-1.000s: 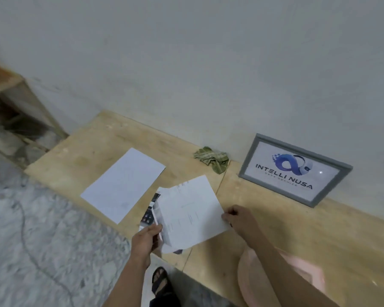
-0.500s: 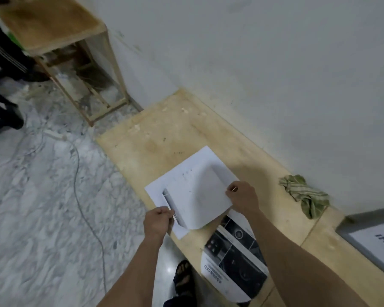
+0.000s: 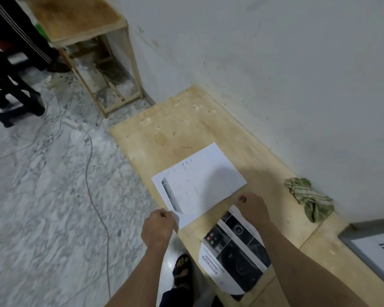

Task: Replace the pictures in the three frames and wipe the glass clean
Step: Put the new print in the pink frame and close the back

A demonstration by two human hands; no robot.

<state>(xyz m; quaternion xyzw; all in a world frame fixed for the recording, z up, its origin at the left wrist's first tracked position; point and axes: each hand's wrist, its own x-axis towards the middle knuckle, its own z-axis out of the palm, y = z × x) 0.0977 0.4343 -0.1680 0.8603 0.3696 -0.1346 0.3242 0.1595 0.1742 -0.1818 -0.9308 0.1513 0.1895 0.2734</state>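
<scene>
White paper sheets (image 3: 200, 185) lie stacked mid-frame on the plywood table (image 3: 164, 134), left hand (image 3: 157, 228) pinching their corner, right hand (image 3: 253, 209) gripping their near edge, probably squaring them.

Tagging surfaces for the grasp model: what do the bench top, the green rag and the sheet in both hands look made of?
Bench top: likely plywood, unfinished; pale grain, stains.
Green rag: woven cloth; crumpled, striped.
White sheet: thin paper, matte; print shows through. Left hand and right hand pinch its edges.
</scene>
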